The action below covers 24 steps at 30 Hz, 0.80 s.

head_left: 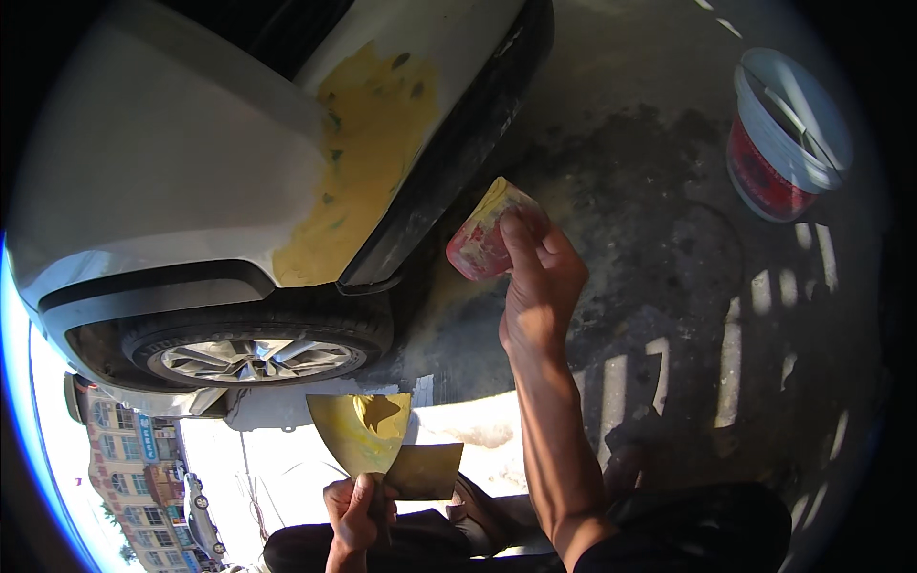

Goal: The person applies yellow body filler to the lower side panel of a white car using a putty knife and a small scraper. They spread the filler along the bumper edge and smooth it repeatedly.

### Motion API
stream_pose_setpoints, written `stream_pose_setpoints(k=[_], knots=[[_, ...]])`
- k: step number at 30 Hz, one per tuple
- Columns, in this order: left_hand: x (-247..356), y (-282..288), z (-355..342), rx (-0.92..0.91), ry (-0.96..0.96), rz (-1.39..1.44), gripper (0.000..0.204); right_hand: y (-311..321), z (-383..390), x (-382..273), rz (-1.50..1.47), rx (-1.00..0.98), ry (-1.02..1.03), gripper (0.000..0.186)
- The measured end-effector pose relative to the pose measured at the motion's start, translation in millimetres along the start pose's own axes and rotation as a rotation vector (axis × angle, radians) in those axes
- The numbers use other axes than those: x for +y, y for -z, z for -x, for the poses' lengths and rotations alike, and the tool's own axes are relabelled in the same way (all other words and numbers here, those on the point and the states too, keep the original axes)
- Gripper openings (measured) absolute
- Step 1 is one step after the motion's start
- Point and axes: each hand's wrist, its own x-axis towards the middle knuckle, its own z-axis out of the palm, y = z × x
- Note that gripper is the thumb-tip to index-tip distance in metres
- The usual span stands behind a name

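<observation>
My right hand [542, 277] pinches a red putty spreader [478, 244], thumb on its face, with yellow putty along its upper edge. It is held just off the car's lower side, apart from the panel. Low in the view, my left hand [353, 511] is closed around the handle of a wide, yellow-coated putty knife [334, 420]. A lump of yellow putty [380, 413] lies on that blade. A darker rectangular blade [427, 471] sticks out beside it from the same hand. Yellow filler [368, 143] with several dark spots covers the car's light panel [191, 143].
A car wheel [258, 358] sits below the panel, and a black sill [449, 143] borders the filler. A white and red bucket [785, 143] with sticks in it stands on the stained floor [650, 220] at right. Buildings [134, 468] and a parked car [201, 516] show outside.
</observation>
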Motion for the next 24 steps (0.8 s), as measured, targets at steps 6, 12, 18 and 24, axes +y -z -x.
stream_pose_setpoints(k=[6,12,18,24], knots=[[3.4,1.3,-5.9,-0.027,-0.038,-0.007,0.051,-0.9,-0.9,1.7,-0.026,-0.048,0.007,0.017],[-12.0,-7.2,-9.0,-0.038,-0.021,-0.013,0.052,-0.7,2.0,2.7,0.031,-0.055,0.023,0.019],[-20.9,-15.8,-8.4,-0.089,-0.033,-0.012,0.057,3.2,4.6,2.0,0.054,-0.067,0.023,0.022],[-23.7,-14.8,-9.0,-0.101,-0.026,0.001,0.055,5.4,5.2,4.2,0.095,-0.100,0.030,0.022]])
